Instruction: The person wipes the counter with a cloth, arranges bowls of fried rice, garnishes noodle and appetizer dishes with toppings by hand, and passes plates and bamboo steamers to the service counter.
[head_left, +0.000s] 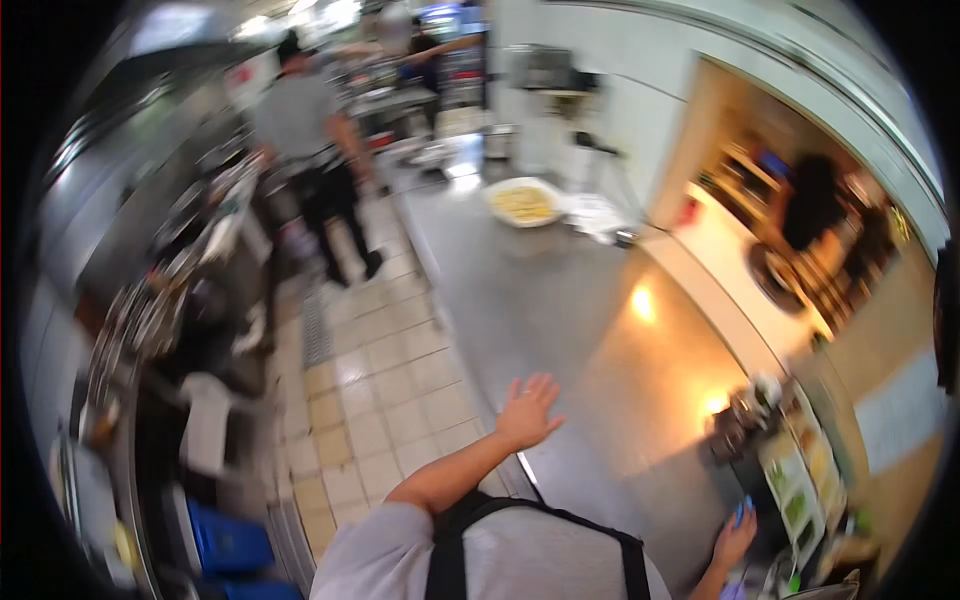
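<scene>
My left hand (530, 412) is held out with its fingers spread over the near left edge of the steel counter (560, 320); it holds nothing. Whether it touches the metal, I cannot tell. At the lower right, my right hand (736, 542) is closed around a small blue object (742, 513), too blurred to name. Just right of that hand sit garnish trays (795, 505) with green leaves in them. Small metal pots (745, 420) stand behind the trays. Farther along the counter rests a white dish of yellow food (525, 203).
A person in a grey shirt (300, 125) stands in the tiled aisle (390, 370) to the left. Cooking equipment (150, 310) lines the far side of the aisle. White papers (595, 215) lie beside the dish. A pass-through window (780, 210) opens on the right.
</scene>
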